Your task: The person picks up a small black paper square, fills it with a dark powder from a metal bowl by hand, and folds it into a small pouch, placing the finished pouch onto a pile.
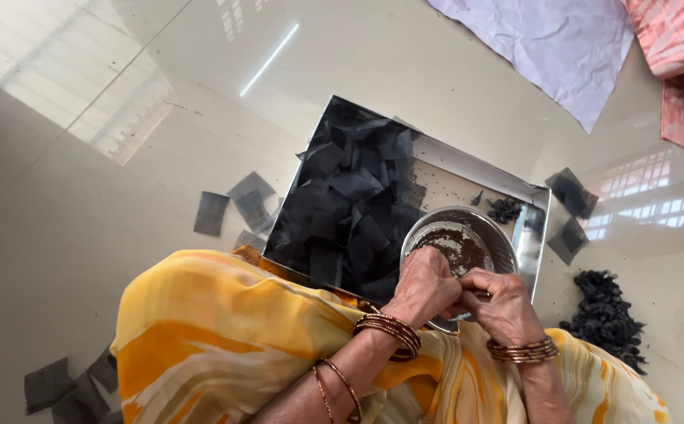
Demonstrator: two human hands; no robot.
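Your left hand (424, 286) and right hand (503, 302) are pinched together over the steel bowl (499, 235) of dark grains (held item hidden). Black mesh squares (350, 204) fill the tray (534, 200); open floor (83, 204) lies left.

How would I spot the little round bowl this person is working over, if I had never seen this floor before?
Start at the big shiny rectangular steel tray on the pale floor, half covered by a heap of black mesh squares. At the tray's near right end, just above the left hand and right hand, sits the round steel bowl. It is the only round thing there, and it holds dark brown grains.
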